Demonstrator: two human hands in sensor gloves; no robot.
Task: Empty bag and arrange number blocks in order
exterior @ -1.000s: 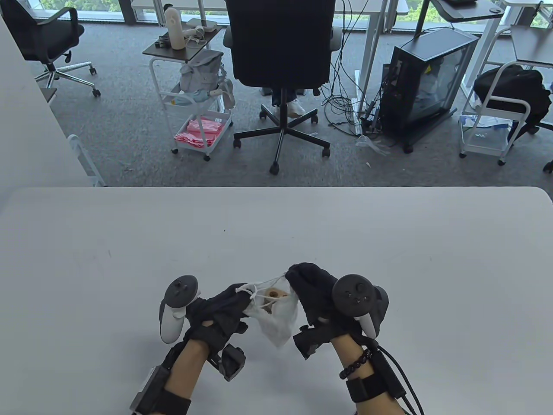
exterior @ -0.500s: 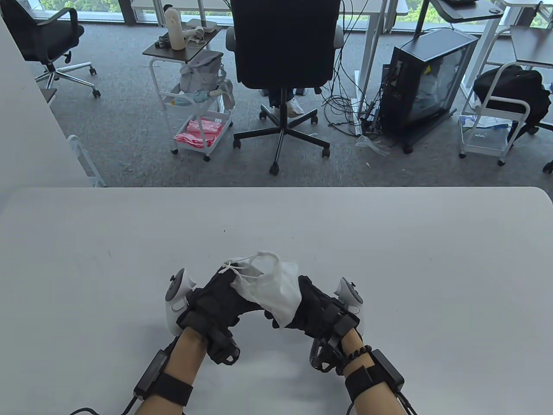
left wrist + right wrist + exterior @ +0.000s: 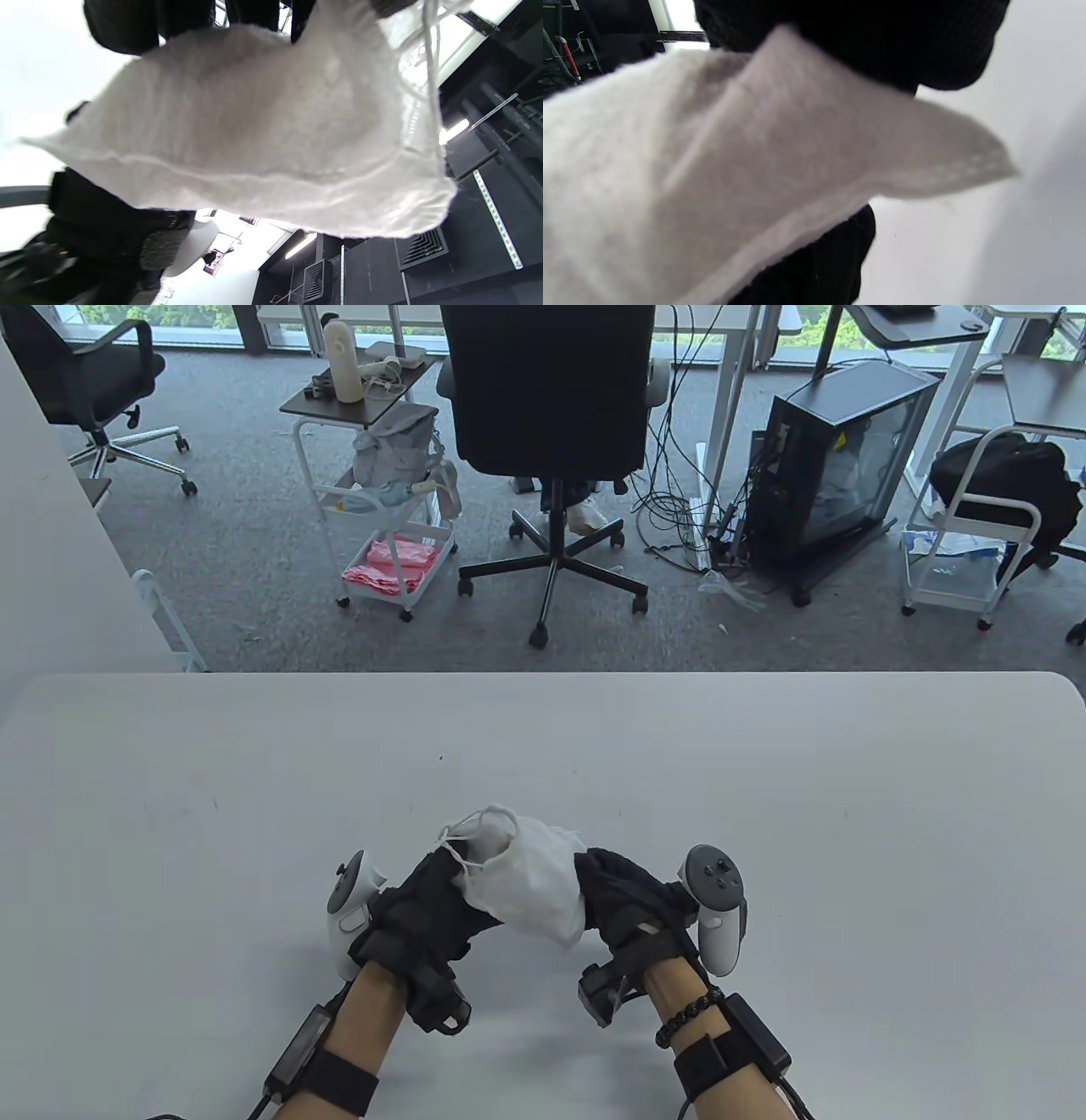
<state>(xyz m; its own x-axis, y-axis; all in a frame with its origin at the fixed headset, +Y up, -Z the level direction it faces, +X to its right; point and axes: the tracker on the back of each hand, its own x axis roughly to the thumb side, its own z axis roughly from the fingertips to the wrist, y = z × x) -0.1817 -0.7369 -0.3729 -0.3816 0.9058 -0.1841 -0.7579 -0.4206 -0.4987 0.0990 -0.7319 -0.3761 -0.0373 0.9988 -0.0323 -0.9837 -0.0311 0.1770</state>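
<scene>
Bag held between both grips above the tabletop, left hand pinching its drawstring mouth, right hand clutching its closed bottom, mouth tilted away.

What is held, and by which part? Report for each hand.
Both hands hold the white drawstring bag above the table: left hand at its mouth end, right hand at its bottom end.

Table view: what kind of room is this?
Likely an office or lab workspace: a black swivel chair beyond the white table, a glass-sided PC tower with loose cables on grey carpet, and a rolling utility cart.
</scene>
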